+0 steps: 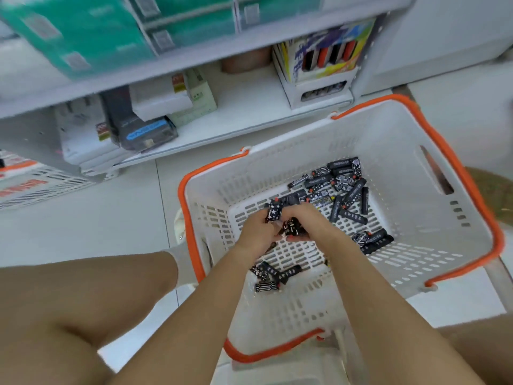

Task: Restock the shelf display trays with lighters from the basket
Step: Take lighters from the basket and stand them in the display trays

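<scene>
Head view, looking down into the basket (410, 151), a white slotted plastic one with orange rim handles, standing on the pale tiled floor (83, 226) near the foot of the shelf (244, 107).

Both of my hands are inside the basket, meeting over its floor. My left hand (256, 234) has its fingers curled round a black lighter printed with white stars (274, 213), held upright at the fingertips. My right hand (305, 222) is curled over a small bunch of black patterned lighters (291, 227), pinched between fingers and thumb; I cannot tell how many are in the bunch. The two hands touch at the knuckles.

Loose lighters (337, 187) lie heaped toward the far right corner of the basket floor, black with white print and red tops. A smaller group (372, 240) lies to the right of my right forearm, and another few (268, 276) lie near, between my forearms.

On the low shelf beyond the basket, at far right, stands the display tray (324, 90), a white tiered box with a bright printed card back; red and black lighters stand in its upper tier. Boxed goods (144, 126) sit to the left on the same shelf, blurred. Teal cartons (83, 31) fill the shelf above. My bare knee (83, 295) shows at near left.
</scene>
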Tool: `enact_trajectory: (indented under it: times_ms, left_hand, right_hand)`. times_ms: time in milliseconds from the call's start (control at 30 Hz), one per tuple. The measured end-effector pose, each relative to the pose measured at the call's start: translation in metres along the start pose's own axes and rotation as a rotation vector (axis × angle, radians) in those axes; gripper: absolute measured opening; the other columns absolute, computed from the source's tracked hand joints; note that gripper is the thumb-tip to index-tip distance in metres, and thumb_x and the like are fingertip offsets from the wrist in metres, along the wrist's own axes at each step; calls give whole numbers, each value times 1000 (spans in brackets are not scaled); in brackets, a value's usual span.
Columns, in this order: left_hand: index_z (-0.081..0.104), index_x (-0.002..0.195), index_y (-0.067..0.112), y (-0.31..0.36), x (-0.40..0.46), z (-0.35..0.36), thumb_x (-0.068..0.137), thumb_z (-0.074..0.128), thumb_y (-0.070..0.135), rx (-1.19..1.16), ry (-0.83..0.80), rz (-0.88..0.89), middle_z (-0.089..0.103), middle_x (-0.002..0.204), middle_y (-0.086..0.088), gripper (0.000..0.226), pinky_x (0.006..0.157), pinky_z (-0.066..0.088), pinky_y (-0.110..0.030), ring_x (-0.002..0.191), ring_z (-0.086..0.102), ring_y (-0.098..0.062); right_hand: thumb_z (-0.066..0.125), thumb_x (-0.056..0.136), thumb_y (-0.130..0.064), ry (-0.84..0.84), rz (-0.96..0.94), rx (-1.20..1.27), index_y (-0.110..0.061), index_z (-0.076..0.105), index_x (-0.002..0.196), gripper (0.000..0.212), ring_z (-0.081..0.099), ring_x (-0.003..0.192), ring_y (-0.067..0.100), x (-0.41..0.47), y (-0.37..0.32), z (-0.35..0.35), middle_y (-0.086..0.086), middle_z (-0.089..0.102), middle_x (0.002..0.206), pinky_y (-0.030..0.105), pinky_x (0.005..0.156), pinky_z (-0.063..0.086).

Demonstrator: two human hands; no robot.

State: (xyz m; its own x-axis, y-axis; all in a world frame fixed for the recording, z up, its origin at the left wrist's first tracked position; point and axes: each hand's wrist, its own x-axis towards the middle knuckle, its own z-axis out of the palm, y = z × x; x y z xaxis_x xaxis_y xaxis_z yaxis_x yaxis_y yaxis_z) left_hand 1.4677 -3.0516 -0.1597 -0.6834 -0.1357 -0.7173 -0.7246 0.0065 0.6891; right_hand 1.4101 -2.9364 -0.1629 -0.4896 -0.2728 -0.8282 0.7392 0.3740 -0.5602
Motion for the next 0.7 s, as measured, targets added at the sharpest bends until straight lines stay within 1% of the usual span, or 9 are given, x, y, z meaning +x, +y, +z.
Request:
enact_trajectory:
  times_ms: [67, 100, 167, 267, 333, 400, 467, 600, 700]
  left_hand:
    - [59, 116, 6, 13, -16, -1, 94, 53, 1, 69, 34, 65, 63, 109, -13, 24, 93, 51, -47, 106, 62, -31]
    - [60, 112, 7, 19, -23, -2, 93, 53, 2, 96, 37, 94, 64, 108, -12, 21, 94, 51, -48, 104, 63, -31]
    - [58, 119, 8, 34, -40, -7, 94, 53, 3, 81, 29, 140, 59, 113, -6, 25, 94, 52, -39, 103, 63, -26]
    - [51, 129, 5, 55, -66, -21, 95, 54, 4, -63, 28, 202, 56, 121, -3, 34, 83, 55, -22, 105, 62, -21]
    - [58, 124, 6, 69, -83, -32, 95, 54, 1, -191, 10, 243, 63, 122, -9, 30, 82, 56, -23, 104, 64, -22]
    - [65, 112, 11, 83, -100, -43, 94, 55, 1, -254, 44, 292, 67, 116, -10, 24, 85, 55, -27, 103, 65, -22]
    - [67, 103, 14, 96, -118, -51, 93, 57, 2, -255, 70, 354, 69, 111, -9, 19, 85, 55, -27, 102, 66, -20]
    - [69, 106, 3, 117, -151, -62, 92, 60, 6, -262, 107, 482, 71, 103, -10, 17, 79, 55, -19, 88, 68, -11]
    - [70, 102, 8, 133, -174, -67, 95, 56, 15, -242, 98, 563, 72, 100, -7, 17, 79, 54, -18, 86, 70, -9]
  right_hand:
    - [74, 78, -29, 34, -93, -12, -15, 64, 99, 27, 67, 84, 17, -21, -8, 4, 6, 70, 95, 29, 66, 58]
    - [75, 79, -33, 59, -149, -12, -19, 65, 92, 22, 67, 81, 14, -33, -13, 7, 3, 70, 89, 27, 63, 57]
    - [76, 79, -32, 114, -235, 55, -23, 63, 85, 17, 64, 74, 11, -54, -22, 13, -1, 69, 83, 24, 60, 53]
    - [75, 80, -31, 92, -319, 190, -19, 65, 88, 17, 60, 61, 11, -84, -39, 19, -3, 68, 73, 23, 54, 43]
    - [74, 81, -29, 23, -375, 245, -18, 64, 88, 17, 51, 49, 6, -104, -52, 22, -7, 60, 62, 21, 51, 39]
    - [74, 80, -26, -45, -433, 258, -17, 62, 87, 16, 44, 46, 6, -121, -65, 25, -7, 53, 60, 18, 45, 33]
    - [72, 82, -21, -90, -503, 199, -14, 64, 89, 12, 43, 45, 5, -138, -78, 29, -8, 54, 58, 18, 42, 29]
    - [69, 84, -13, -71, -620, 164, -8, 64, 89, 9, 39, 46, 7, -166, -102, 41, -2, 55, 63, 19, 40, 27]
    - [65, 84, -9, -56, -669, 195, -5, 64, 89, 7, 36, 46, 10, -184, -123, 48, 4, 52, 65, 20, 39, 24]
